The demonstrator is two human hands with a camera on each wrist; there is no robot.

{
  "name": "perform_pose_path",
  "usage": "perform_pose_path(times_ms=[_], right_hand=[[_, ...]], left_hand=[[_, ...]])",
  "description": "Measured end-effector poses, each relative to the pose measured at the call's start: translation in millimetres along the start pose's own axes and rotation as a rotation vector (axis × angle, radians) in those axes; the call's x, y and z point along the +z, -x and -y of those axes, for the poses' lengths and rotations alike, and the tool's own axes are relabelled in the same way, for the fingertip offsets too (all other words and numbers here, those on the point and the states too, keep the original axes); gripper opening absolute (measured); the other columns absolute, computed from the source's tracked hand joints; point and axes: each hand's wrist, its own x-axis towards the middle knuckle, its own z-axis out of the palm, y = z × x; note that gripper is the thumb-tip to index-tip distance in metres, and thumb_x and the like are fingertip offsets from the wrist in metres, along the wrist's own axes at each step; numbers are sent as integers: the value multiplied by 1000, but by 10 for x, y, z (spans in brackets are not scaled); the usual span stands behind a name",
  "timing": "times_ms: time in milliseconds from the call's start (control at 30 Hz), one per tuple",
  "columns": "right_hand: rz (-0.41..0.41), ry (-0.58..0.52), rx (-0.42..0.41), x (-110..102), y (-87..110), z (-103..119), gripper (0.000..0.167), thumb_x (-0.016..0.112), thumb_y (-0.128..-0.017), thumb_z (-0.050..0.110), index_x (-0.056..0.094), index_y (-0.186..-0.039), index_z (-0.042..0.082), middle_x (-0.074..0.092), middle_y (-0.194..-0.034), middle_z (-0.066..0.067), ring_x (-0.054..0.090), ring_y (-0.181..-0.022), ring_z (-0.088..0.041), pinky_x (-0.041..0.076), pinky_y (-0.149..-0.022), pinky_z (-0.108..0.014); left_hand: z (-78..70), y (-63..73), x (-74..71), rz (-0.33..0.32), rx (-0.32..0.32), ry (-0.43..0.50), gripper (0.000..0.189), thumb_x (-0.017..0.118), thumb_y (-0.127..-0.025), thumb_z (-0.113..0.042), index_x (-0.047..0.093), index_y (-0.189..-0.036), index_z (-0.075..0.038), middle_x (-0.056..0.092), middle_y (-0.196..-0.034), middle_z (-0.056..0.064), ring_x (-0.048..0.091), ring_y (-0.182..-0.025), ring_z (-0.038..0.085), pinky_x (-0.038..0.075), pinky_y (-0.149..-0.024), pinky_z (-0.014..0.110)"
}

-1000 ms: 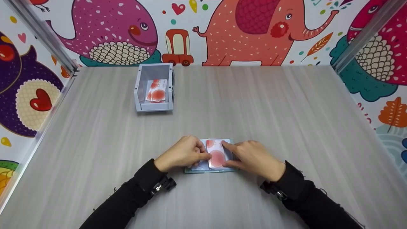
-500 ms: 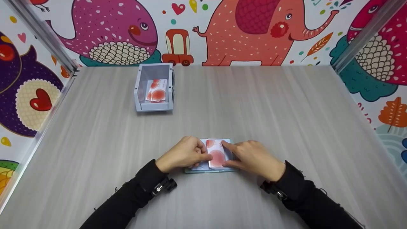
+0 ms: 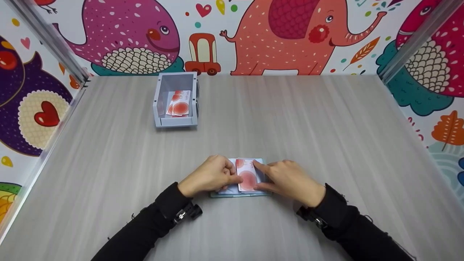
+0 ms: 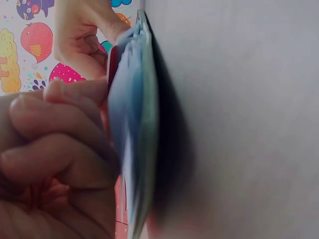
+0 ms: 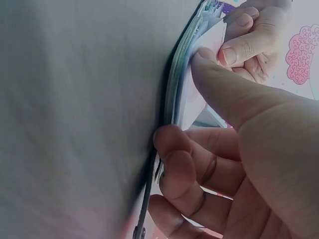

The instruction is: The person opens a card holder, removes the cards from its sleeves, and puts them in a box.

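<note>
A card holder (image 3: 237, 195) with a pale teal cover and clear sleeves lies spread on the table in front of me. On its right side is a white card with pink-red circles (image 3: 247, 180). My left hand (image 3: 212, 174) pinches the card's left edge between thumb and bent fingers. My right hand (image 3: 290, 180) grips the holder's right side, its thumb and forefinger on the card's right edge. In the right wrist view, the right thumb (image 5: 219, 79) presses on the card, while other fingers curl beside the holder's edge. Whether the card sits inside a sleeve I cannot tell.
A grey open-front bin (image 3: 176, 122) with several similar cards (image 3: 180, 105) stands farther back, left of centre. Printed cartoon wall panels (image 3: 290, 40) border the light wood-look table (image 3: 275, 119) at the back and sides.
Both hands stay almost in place. The left hand and the card have shifted very slightly to the right.
</note>
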Motion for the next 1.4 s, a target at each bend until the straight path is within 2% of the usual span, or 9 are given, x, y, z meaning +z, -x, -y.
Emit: perform_pose_path(times_ms=[500,833,1200,1400], right_hand=[[-17,-21,-14,-13,8,5,62,80,-95,44,71,-137,0,67,-70,-5,65,-63,-16,60,-63,-37],[-6,-32,-21,11,1,-6,70,82,-93,50,68,-139,-1,55,-62,2,46,-57,-5,55,-60,-31],[3,-34,-20,11,-1,1,71,82,-93,47,66,-142,-1,59,-64,-1,52,-59,-8,57,-63,-35],[1,-65,-19,12,2,-8,69,81,-95,43,65,-143,-3,57,-63,0,48,-58,-6,55,-60,-32]], left_hand=[[10,1,-4,-4,11,23,31,82,-93,-20,66,-67,-16,54,-47,-11,50,-41,0,38,-44,18],[7,3,-2,-7,13,16,31,82,-93,-22,67,-67,-16,54,-47,-11,51,-42,1,38,-45,18],[8,7,2,10,4,23,29,82,-93,-23,69,-68,-15,56,-48,-11,51,-42,2,38,-45,18],[18,-2,15,20,-1,23,30,81,-94,-22,68,-68,-15,54,-47,-11,50,-42,1,37,-45,18]])
